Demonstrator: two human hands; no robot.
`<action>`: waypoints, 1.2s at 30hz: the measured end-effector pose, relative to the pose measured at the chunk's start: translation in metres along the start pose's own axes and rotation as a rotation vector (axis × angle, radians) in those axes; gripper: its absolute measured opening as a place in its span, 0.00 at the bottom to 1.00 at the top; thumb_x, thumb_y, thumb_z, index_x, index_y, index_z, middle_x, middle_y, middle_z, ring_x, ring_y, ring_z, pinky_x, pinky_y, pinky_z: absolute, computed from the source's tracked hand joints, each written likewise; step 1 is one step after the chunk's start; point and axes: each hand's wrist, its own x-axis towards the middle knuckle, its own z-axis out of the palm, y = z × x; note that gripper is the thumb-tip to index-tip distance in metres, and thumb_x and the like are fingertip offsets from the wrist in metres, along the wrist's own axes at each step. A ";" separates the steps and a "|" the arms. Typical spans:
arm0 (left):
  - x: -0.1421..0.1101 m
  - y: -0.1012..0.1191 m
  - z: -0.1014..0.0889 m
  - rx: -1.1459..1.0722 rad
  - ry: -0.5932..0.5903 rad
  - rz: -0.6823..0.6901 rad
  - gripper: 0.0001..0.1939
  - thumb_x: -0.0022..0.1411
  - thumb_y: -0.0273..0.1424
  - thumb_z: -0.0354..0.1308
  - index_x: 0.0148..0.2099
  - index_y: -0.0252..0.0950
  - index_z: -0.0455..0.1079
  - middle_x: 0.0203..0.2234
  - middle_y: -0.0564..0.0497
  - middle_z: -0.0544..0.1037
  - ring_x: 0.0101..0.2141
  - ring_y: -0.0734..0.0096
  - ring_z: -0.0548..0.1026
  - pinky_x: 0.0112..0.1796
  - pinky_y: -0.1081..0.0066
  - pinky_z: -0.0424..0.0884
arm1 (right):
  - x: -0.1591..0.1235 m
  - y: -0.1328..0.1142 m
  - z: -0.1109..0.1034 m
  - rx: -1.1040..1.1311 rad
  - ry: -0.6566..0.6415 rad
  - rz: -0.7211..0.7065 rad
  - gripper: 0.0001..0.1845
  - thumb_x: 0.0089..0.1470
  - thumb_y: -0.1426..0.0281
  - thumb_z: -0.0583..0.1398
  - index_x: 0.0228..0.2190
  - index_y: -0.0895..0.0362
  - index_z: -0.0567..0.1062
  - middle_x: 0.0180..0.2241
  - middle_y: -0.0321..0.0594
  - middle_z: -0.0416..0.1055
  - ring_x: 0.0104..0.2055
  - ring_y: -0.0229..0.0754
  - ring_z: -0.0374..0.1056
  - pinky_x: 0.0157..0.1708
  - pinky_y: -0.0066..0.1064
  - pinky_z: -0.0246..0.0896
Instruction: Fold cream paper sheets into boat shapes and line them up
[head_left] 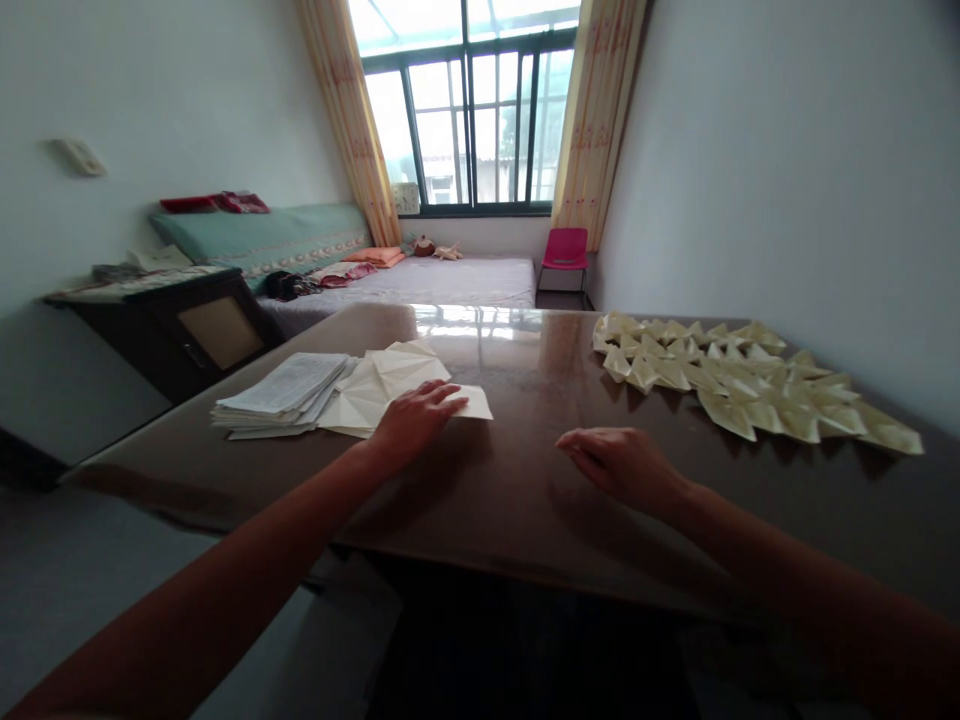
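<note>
My left hand [414,418] lies flat on a creased white paper sheet [472,403] on the dark glossy table [525,490], fingers stretched toward the sheet's right corner. Just left of it are more creased sheets [386,385] and a stack of printed papers [281,392]. My right hand [616,462] rests on the bare tabletop with fingers loosely extended to the left, holding nothing. A spread of several folded cream paper pieces [742,378] covers the table's right side, apart from both hands.
A dark cabinet [176,330] stands left of the table. Behind it are a bed [420,282] with a green headboard, a pink chair [564,252] and a barred window [472,110] with curtains. A white wall runs along the right.
</note>
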 end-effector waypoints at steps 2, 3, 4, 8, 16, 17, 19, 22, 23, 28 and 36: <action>0.010 0.015 0.005 -0.064 0.091 0.244 0.21 0.67 0.31 0.46 0.59 0.54 0.64 0.62 0.55 0.61 0.63 0.61 0.53 0.60 0.58 0.52 | 0.012 0.011 -0.005 -0.008 0.026 0.089 0.13 0.58 0.63 0.54 0.38 0.51 0.78 0.28 0.36 0.78 0.27 0.39 0.72 0.27 0.26 0.58; 0.017 0.020 0.010 -0.098 0.108 0.316 0.20 0.67 0.31 0.48 0.57 0.56 0.65 0.62 0.56 0.61 0.63 0.61 0.53 0.60 0.57 0.50 | 0.018 0.017 -0.008 -0.005 0.041 0.134 0.13 0.57 0.63 0.55 0.37 0.51 0.78 0.25 0.36 0.77 0.25 0.38 0.70 0.25 0.26 0.57; 0.024 0.022 0.015 -0.134 0.101 0.355 0.19 0.66 0.31 0.49 0.56 0.57 0.67 0.61 0.56 0.62 0.62 0.60 0.53 0.60 0.55 0.49 | 0.023 0.022 -0.010 0.010 0.051 0.163 0.14 0.57 0.62 0.55 0.38 0.52 0.78 0.23 0.35 0.75 0.24 0.38 0.69 0.24 0.26 0.56; 0.052 0.018 0.037 -0.363 -0.028 0.404 0.21 0.64 0.25 0.46 0.50 0.54 0.73 0.58 0.56 0.66 0.60 0.61 0.58 0.60 0.57 0.51 | 0.039 0.036 -0.011 0.029 0.039 0.206 0.13 0.56 0.64 0.55 0.37 0.53 0.78 0.22 0.35 0.74 0.22 0.37 0.67 0.25 0.26 0.56; 0.081 -0.023 0.006 -0.628 -0.541 0.613 0.25 0.56 0.32 0.59 0.57 0.48 0.68 0.60 0.56 0.64 0.58 0.59 0.63 0.57 0.65 0.60 | 0.072 0.049 0.026 0.054 0.005 0.124 0.10 0.55 0.68 0.56 0.35 0.54 0.78 0.32 0.38 0.77 0.28 0.37 0.69 0.31 0.27 0.60; 0.087 -0.034 0.003 -0.591 -0.523 0.565 0.27 0.56 0.35 0.59 0.59 0.48 0.66 0.61 0.55 0.63 0.58 0.59 0.63 0.56 0.65 0.60 | 0.075 0.051 0.034 0.071 0.015 0.123 0.10 0.55 0.68 0.56 0.35 0.55 0.77 0.33 0.38 0.76 0.28 0.37 0.69 0.31 0.28 0.61; 0.100 -0.056 0.005 -0.393 -0.303 0.286 0.29 0.58 0.35 0.57 0.63 0.45 0.60 0.60 0.53 0.65 0.57 0.61 0.64 0.54 0.66 0.62 | 0.079 0.055 0.049 0.096 0.071 0.136 0.10 0.55 0.69 0.56 0.36 0.55 0.77 0.35 0.39 0.76 0.30 0.37 0.69 0.33 0.28 0.62; 0.121 -0.084 0.023 -0.121 -0.079 -0.069 0.34 0.57 0.31 0.56 0.65 0.35 0.55 0.63 0.40 0.58 0.60 0.52 0.57 0.56 0.57 0.59 | 0.078 0.059 0.064 0.089 0.134 0.153 0.11 0.56 0.71 0.55 0.39 0.54 0.76 0.38 0.40 0.75 0.31 0.38 0.69 0.35 0.30 0.64; 0.126 -0.089 0.031 -0.089 -0.064 -0.108 0.34 0.56 0.30 0.56 0.64 0.35 0.56 0.63 0.39 0.57 0.60 0.49 0.56 0.55 0.55 0.59 | 0.077 0.058 0.066 0.078 0.134 0.149 0.12 0.56 0.71 0.55 0.40 0.54 0.75 0.39 0.40 0.75 0.30 0.37 0.69 0.36 0.30 0.64; 0.150 -0.091 0.060 -0.023 0.005 -0.127 0.18 0.60 0.26 0.50 0.51 0.39 0.71 0.52 0.41 0.71 0.57 0.54 0.60 0.52 0.56 0.61 | 0.073 0.050 0.062 0.001 0.051 -0.016 0.17 0.59 0.62 0.55 0.49 0.51 0.71 0.48 0.42 0.71 0.45 0.43 0.68 0.47 0.36 0.63; 0.139 -0.112 0.007 -0.062 0.206 -0.181 0.19 0.64 0.29 0.46 0.52 0.40 0.73 0.52 0.49 0.73 0.51 0.61 0.70 0.48 0.66 0.65 | 0.068 0.052 0.062 -0.033 -0.084 -0.136 0.16 0.59 0.68 0.54 0.49 0.51 0.71 0.50 0.43 0.70 0.50 0.46 0.64 0.51 0.43 0.60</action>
